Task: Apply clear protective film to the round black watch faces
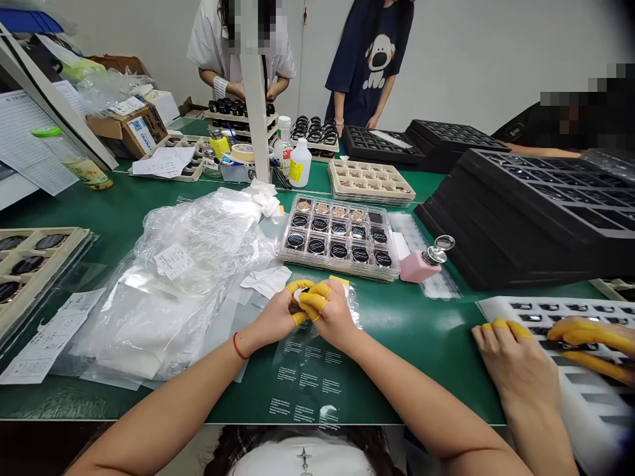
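My left hand (278, 316) and my right hand (331, 314) meet over the green table (426, 337), both with yellow finger cots. Their fingertips pinch one small white-and-dark item (299, 295) that I cannot make out. Under them lies a clear printed plastic bag (310, 370). My left wrist carries a red string. Just beyond stands a clear tray (340, 237) of round dark and copper-coloured parts.
A heap of clear plastic bags (173, 284) lies to the left. A pink pump bottle (423, 261) stands right of the tray. Stacked black trays (536, 211) fill the right. A co-worker's gloved hands (526, 357) rest on a white tray (585, 370). Two people stand at the far side.
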Available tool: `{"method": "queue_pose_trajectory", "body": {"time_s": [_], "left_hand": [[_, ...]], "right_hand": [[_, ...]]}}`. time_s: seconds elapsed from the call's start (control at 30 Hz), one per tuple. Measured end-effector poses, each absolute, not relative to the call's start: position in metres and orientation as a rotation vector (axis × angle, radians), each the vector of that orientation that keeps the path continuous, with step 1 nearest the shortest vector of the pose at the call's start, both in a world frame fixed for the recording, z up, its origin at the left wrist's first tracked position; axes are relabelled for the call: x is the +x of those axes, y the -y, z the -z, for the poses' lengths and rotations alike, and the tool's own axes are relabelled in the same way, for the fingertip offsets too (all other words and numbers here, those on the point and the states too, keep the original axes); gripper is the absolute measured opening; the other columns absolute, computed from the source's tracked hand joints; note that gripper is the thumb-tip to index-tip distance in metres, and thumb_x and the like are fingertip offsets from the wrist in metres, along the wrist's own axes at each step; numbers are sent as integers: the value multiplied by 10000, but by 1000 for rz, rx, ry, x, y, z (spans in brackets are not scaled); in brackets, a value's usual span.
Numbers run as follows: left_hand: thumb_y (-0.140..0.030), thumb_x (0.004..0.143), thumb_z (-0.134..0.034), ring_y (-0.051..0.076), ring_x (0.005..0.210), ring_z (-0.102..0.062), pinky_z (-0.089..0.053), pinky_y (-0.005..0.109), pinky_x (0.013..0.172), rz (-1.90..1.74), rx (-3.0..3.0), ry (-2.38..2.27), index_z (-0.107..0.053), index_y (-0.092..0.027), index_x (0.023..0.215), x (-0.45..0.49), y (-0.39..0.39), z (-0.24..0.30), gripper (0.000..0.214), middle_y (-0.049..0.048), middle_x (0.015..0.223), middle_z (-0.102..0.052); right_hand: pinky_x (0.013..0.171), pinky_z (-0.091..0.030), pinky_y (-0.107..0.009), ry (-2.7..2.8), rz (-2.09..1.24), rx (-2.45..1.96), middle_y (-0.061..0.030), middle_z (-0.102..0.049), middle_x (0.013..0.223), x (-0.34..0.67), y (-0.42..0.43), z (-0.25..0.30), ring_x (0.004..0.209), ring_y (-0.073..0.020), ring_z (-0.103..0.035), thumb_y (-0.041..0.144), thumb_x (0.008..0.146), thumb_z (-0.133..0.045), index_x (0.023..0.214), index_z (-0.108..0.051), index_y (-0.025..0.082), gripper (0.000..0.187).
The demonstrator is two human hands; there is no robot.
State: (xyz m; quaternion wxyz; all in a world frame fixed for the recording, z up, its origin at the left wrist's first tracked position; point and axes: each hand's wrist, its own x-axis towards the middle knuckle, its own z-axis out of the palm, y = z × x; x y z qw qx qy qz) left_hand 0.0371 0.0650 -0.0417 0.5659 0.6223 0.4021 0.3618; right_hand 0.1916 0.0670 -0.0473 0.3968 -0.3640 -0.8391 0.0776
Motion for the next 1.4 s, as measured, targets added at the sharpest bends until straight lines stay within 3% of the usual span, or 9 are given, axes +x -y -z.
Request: {"method": "queue_pose_trajectory", "body": {"time_s": [0.1, 0.23, 0.37, 0.7, 0.9, 1.13, 1.4], "left_hand": [[-215, 744, -629, 158, 768, -601, -500, 275, 684, -833, 1373, -949, -455, -180, 1159, 40, -63, 42, 452, 21, 875, -611], [-243, 730, -662, 166, 814, -620, -510, 304, 757, -831, 1295, -966, -458, -192, 1138, 42, -60, 38, 460, 27, 920, -615], [-249, 724, -677, 173, 883, -634, -504, 332, 847, -913, 1243, -977, -443, -220, 1124, 41, -59, 34, 465, 20, 972, -620], [-200, 717, -689, 186, 929, -659, -485, 351, 922, -1005, 1147, -899, -413, -217, 1108, 38, -63, 35, 479, 25, 992, -647], [-201, 694, -725, 200, 895, -681, -489, 372, 920, -1097, 993, -916, -396, -204, 1129, 29, -71, 28, 546, 24, 892, -697], [-197, 781, -650, 211, 953, -669, -561, 246, 787, -864, 691, -913, -473, -145, 1131, 17, -81, 21, 395, 127, 1044, -679], [-195, 770, -666, 209, 963, -664, -561, 237, 788, -793, 708, -953, -481, -147, 1150, 13, -87, 26, 426, 139, 1049, -674]], "right_hand": [[758, -351, -351, 2065, -176, -1037, -43, -600, 826, 196, -81, 46, 827, -191, -470, 217, 872, -485, 899, -631, 229, 149], [800, -358, -365, 2073, -197, -1248, -50, -615, 852, 216, -97, 42, 849, -207, -488, 234, 874, -480, 903, -622, 214, 145], [852, -361, -394, 2009, -267, -1439, -86, -615, 1039, 234, -95, 37, 981, -247, -483, 237, 872, -465, 1080, -576, 193, 239], [959, -330, -443, 2078, -686, -1325, -30, -637, 980, 236, -78, 15, 1000, -217, -522, 292, 829, -544, 1124, -549, 254, 297], [873, -447, -377, 1875, -1134, -1398, -28, -633, 972, 267, -91, 9, 958, -203, -581, 343, 796, -574, 1124, -561, 238, 345], [880, -431, -400, 1936, -852, -1331, -29, -649, 946, 261, -88, 17, 933, -216, -581, 321, 788, -602, 1046, -614, 254, 267], [833, -446, -386, 1940, -834, -1338, -28, -654, 885, 255, -85, 15, 864, -212, -595, 315, 788, -594, 925, -624, 237, 160]]}}
